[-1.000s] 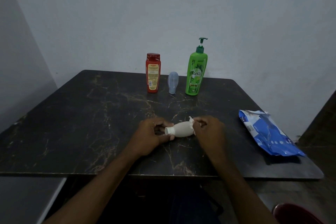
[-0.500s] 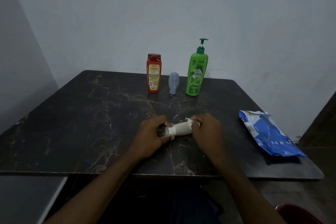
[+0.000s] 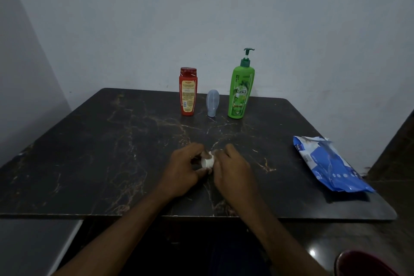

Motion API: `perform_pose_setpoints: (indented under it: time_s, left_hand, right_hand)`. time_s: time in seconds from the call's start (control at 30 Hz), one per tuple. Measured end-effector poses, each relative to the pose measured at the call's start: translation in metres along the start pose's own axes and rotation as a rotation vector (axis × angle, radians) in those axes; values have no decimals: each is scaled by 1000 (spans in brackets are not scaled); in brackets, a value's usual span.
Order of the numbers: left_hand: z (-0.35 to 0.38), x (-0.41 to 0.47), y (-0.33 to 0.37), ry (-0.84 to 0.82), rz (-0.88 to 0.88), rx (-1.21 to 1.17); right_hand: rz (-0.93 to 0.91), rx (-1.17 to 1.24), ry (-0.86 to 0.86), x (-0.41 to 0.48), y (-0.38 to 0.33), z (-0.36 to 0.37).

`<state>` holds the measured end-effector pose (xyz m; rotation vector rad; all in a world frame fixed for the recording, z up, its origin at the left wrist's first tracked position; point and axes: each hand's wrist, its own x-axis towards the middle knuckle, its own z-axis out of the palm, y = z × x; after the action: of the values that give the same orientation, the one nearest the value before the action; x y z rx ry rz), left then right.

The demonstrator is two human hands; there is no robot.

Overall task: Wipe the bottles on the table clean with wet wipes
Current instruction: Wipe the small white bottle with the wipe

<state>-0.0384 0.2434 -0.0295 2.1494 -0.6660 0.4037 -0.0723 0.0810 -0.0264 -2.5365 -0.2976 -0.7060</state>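
Note:
A small white bottle [image 3: 208,162] lies sideways near the front middle of the dark marble table [image 3: 89,152]. My left hand [image 3: 182,170] grips its left end. My right hand [image 3: 233,170] is curled over the rest of it with a white wet wipe [image 3: 211,154], so only a short piece of the bottle shows between the hands. At the back stand a red bottle [image 3: 188,94], a small grey-blue bottle [image 3: 212,103] on its cap, and a tall green pump bottle [image 3: 241,94].
A blue and white pack of wipes [image 3: 329,163] lies at the table's right edge. Walls close in behind and to the left. A dark red object [image 3: 363,264] sits low at the bottom right, below the table.
My right hand has slid left along the white bottle with the wipe, covering most of it. The hands are now closer together. The other bottles and the pack have not moved.

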Motion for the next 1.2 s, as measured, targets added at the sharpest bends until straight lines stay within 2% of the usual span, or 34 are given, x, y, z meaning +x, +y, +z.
perform_pose_setpoints:
  time_s: [0.2, 0.3, 0.37, 0.53, 0.7, 0.87, 0.97, 1.1, 1.2]
  left_hand:
    - [-1, 1, -4, 24, -60, -47]
    - [-1, 0, -4, 16, -77, -69]
    - [0, -1, -4, 6, -76, -72]
    - [1, 0, -5, 11, -84, -77]
    - [2, 1, -6, 16, -75, -60]
    - [2, 1, -8, 11, -101, -77]
    - [1, 1, -6, 23, -115, -106]
    - [-3, 3, -9, 38, -204, -240]
    - [-7, 4, -10, 67, -250, -358]
  right_hand:
    - [149, 18, 26, 15, 35, -13]
    - [285, 26, -52, 19, 57, -13]
    - [389, 134, -60, 18, 68, -13]
    - [597, 512, 68, 16, 64, -14]
    - [412, 306, 74, 19, 22, -14]
    - [102, 13, -74, 16, -9, -1]
    - [182, 57, -62, 20, 4, -9]
    - [369, 278, 33, 26, 33, -25]
    - [448, 501, 9, 33, 48, -40]
